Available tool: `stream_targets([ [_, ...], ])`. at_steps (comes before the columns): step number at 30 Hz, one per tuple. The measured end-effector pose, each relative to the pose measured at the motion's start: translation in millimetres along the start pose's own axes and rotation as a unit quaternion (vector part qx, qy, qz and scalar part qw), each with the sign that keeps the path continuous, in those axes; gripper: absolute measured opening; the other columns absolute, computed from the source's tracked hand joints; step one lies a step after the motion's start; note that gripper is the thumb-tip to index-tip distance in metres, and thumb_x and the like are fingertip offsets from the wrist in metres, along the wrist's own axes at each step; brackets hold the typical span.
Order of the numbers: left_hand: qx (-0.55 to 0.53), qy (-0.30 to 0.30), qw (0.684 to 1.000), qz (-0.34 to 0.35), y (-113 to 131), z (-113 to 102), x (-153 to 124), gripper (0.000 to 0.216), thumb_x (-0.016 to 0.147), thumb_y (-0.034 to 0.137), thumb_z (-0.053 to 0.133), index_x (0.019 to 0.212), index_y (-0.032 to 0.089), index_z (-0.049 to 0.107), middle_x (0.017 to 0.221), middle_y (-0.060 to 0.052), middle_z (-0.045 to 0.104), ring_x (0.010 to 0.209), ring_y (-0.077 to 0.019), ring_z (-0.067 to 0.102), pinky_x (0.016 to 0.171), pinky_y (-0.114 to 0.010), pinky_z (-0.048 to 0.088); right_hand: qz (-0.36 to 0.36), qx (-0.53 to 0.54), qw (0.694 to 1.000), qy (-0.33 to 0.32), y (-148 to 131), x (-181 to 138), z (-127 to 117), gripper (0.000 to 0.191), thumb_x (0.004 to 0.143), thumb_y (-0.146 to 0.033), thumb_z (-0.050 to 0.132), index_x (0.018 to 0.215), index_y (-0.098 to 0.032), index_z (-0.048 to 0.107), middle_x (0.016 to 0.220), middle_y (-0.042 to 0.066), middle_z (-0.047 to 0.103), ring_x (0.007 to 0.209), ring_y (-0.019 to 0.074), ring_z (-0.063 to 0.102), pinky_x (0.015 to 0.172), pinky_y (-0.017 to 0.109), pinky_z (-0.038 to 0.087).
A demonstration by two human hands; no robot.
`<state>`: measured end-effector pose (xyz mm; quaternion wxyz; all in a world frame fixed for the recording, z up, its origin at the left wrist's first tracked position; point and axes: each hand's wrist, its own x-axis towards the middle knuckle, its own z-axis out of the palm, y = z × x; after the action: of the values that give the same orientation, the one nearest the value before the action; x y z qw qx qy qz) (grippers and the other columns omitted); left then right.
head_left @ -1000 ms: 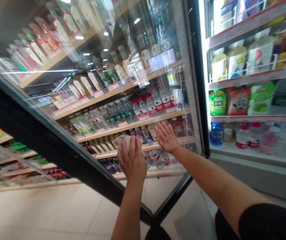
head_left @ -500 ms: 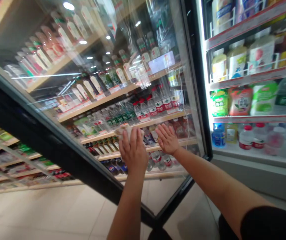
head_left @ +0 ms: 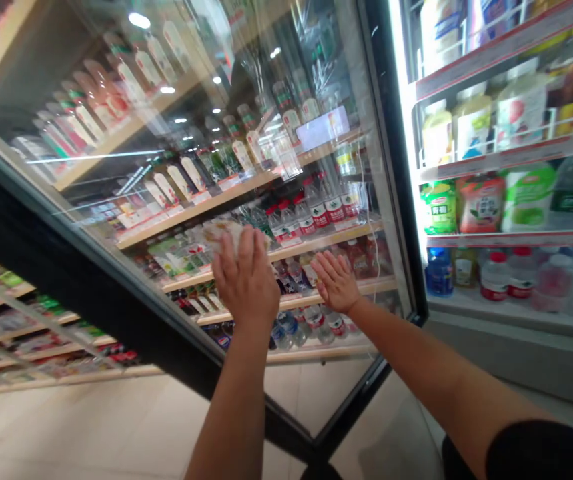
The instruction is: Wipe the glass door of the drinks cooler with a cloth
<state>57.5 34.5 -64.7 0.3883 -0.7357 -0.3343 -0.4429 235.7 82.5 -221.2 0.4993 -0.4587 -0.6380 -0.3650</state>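
Observation:
A glass door (head_left: 326, 393) with a dark frame stands swung out in front of me. Against its pane my left hand (head_left: 247, 280) presses a crumpled whitish cloth (head_left: 223, 233), fingers bent over it and partly hiding it. Lower and to the right, my right hand (head_left: 336, 280) rests flat on the glass with its fingers stretched and nothing in it. Bottles show through the pane behind both hands.
Right of the door's hinge side, a lit fridge (head_left: 526, 240) holds drinks on several shelves. Beyond the glass run wooden shelves (head_left: 251, 180) of bottles. Pale floor tiles (head_left: 91, 427) lie below, and the door's black frame (head_left: 131, 320) crosses on the left.
My left hand has slid up and to the left across the glass with the cloth. My right hand stays in nearly the same place on the pane.

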Motion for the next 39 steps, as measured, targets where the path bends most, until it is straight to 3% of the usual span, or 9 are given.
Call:
stream_targets([
  [3,0.018,0.015,0.999,-0.039,-4.0,-7.3,11.2,0.057,0.095,0.026,0.048,0.150,0.025,0.036,0.155,-0.007,0.038,0.151,-0.0288,0.014,0.122,-0.055,0.013,-0.004,-0.002,1.000,0.001,-0.2,-0.2,-0.1,0.054,0.096,-0.027,0.039,0.150,-0.019,0.039,0.151,0.010,0.048,0.148,0.0229,0.031,0.122,0.047,0.019],
  [9,-0.004,-0.031,0.998,0.062,0.8,-3.6,-8.7,0.056,0.094,0.019,0.045,0.149,0.028,0.038,0.149,-0.004,0.049,0.148,-0.0246,0.025,0.122,-0.049,0.017,-0.004,-0.007,1.000,0.015,-0.2,1.1,-2.2,0.053,0.096,-0.027,0.039,0.149,-0.019,0.040,0.150,0.010,0.049,0.149,0.0223,0.029,0.122,0.045,0.018],
  [15,0.036,0.017,0.998,-0.053,-29.0,-35.1,46.5,0.060,0.092,0.026,0.053,0.149,0.020,0.037,0.157,-0.010,0.035,0.150,-0.0327,0.012,0.121,-0.060,0.010,0.006,0.003,1.000,0.004,-1.5,0.8,-2.5,0.054,0.096,-0.028,0.039,0.149,-0.020,0.040,0.151,0.010,0.048,0.148,0.0221,0.031,0.122,0.046,0.019],
  [17,0.035,0.019,0.998,-0.049,-26.0,-28.9,39.5,0.062,0.091,0.025,0.053,0.150,0.021,0.034,0.158,-0.009,0.034,0.151,-0.0302,0.008,0.123,-0.056,0.007,0.010,0.005,1.000,-0.006,-1.5,0.0,-1.2,0.054,0.096,-0.028,0.040,0.150,-0.021,0.039,0.151,0.009,0.048,0.147,0.0221,0.032,0.122,0.046,0.019],
  [20,0.013,-0.029,0.998,0.058,-13.2,-7.9,16.6,0.060,0.093,0.017,0.045,0.151,0.027,0.033,0.154,-0.003,0.041,0.152,-0.0204,0.010,0.125,-0.046,0.009,0.013,0.008,1.000,-0.017,-0.8,-0.9,0.2,0.054,0.096,-0.027,0.039,0.150,-0.022,0.039,0.152,0.009,0.047,0.147,0.0219,0.032,0.122,0.046,0.020],
  [23,-0.010,-0.051,0.990,0.129,-8.5,1.0,20.7,0.057,0.094,0.015,0.041,0.149,0.030,0.036,0.152,0.000,0.044,0.150,-0.0185,0.017,0.125,-0.045,0.013,0.009,0.012,1.000,-0.009,-0.1,-1.4,0.3,0.054,0.096,-0.027,0.039,0.150,-0.021,0.038,0.152,0.010,0.047,0.148,0.0220,0.031,0.122,0.046,0.020],
  [29,0.000,-0.003,1.000,0.027,-2.6,-0.5,55.8,0.054,0.096,0.022,0.042,0.150,0.023,0.037,0.157,-0.004,0.037,0.152,-0.0250,0.009,0.125,-0.052,0.007,0.015,0.010,1.000,-0.013,0.0,-2.0,-0.2,0.053,0.096,-0.028,0.039,0.149,-0.021,0.040,0.151,0.010,0.048,0.148,0.0225,0.031,0.121,0.047,0.021],
  [35,-0.058,-0.102,0.979,0.165,22.7,29.0,16.3,0.054,0.095,0.015,0.039,0.148,0.024,0.038,0.152,-0.002,0.043,0.150,-0.0185,0.018,0.125,-0.043,0.015,0.009,-0.005,1.000,0.005,-1.0,-0.4,-0.7,0.052,0.096,-0.027,0.038,0.147,-0.020,0.043,0.150,0.010,0.050,0.148,0.0221,0.032,0.122,0.046,0.019],
  [39,0.005,-0.036,0.995,0.096,2.9,7.3,46.7,0.053,0.096,0.019,0.042,0.148,0.023,0.038,0.155,-0.002,0.040,0.150,-0.0232,0.017,0.124,-0.049,0.014,0.009,0.003,1.000,-0.004,-0.8,-0.5,-0.9,0.052,0.096,-0.028,0.039,0.147,-0.020,0.043,0.150,0.010,0.049,0.148,0.0226,0.031,0.122,0.046,0.020],
])
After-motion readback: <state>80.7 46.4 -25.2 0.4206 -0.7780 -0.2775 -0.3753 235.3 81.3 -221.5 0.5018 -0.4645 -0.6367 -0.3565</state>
